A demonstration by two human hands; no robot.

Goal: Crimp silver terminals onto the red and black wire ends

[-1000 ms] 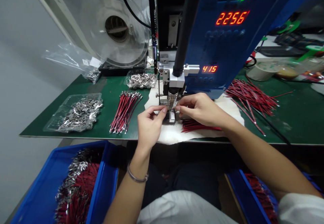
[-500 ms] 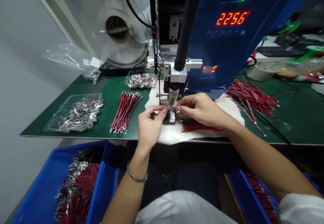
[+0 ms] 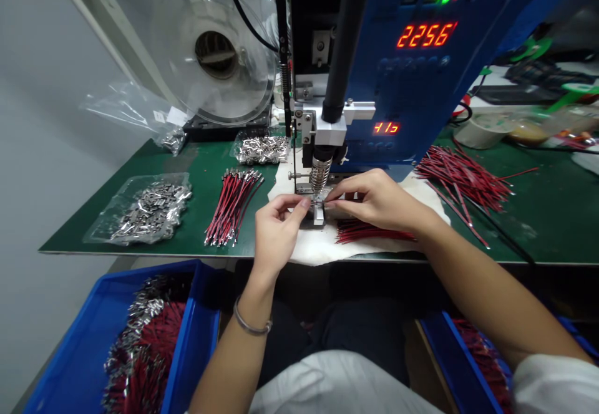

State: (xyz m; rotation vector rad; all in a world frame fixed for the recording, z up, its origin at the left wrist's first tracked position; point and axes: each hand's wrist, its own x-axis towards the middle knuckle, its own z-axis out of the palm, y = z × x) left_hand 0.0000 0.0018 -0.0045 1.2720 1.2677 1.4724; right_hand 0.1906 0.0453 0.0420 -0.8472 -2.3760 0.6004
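My left hand point(image 3: 278, 227) is closed in a pinch at the left side of the small metal fixture point(image 3: 319, 216), under the spring-wrapped tip point(image 3: 321, 177) of the machine. From the right, my right hand point(image 3: 374, 201) pinches at the same spot, its fingertips close to the tip. What the fingertips hold is too small to make out. Beneath my right hand, a bundle of red wires point(image 3: 369, 232) lies on the white cloth point(image 3: 322, 253). The blue machine point(image 3: 397, 83) stands behind both hands with red digits lit.
Left on the green table point(image 3: 98, 214) are a tray of metal parts point(image 3: 150, 209), a red wire bundle point(image 3: 233, 205) and another parts tray point(image 3: 262, 148). A wire pile point(image 3: 463, 177) lies at right. Blue bins point(image 3: 70, 351) with wires sit below the table edge. A clear reel point(image 3: 178, 46) stands behind.
The lower red display on the machine reads differently. Both hands stay at the fixture with almost no movement; the view has shifted slightly.
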